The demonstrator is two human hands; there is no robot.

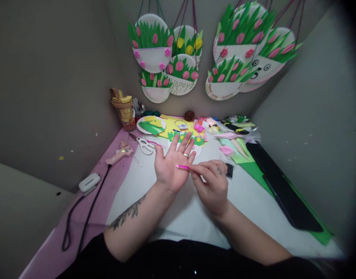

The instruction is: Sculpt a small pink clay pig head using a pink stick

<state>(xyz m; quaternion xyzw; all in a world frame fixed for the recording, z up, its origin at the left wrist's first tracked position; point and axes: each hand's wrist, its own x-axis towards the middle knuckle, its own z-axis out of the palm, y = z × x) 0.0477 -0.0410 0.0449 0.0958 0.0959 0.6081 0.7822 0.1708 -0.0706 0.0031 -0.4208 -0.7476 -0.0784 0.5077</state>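
My left hand (172, 168) is held palm up with its fingers spread, a ring on one finger. Between thumb and fingertips, my right hand (211, 186) pinches a slim pink stick-like tool (183, 167). Its tip lies over the left palm and seems to touch it; whether a small bit of something sits at the tip, I cannot tell. Behind my left fingers, partly hidden, is a paper-plate basket (199, 150) with green paper grass and yellow flowers. White-handled scissors (145, 146) lie to the left of that hand. A small black item (229, 170) lies just beyond my right hand.
At left are a pink glue gun (120, 154), a white case (89, 182) and a cup (125, 112). A plate of green paper strips (151, 127) stands behind. Clay bags (233, 145) and a long black object (282, 190) lie right. Paper-plate baskets (154, 60) hang on the wall.
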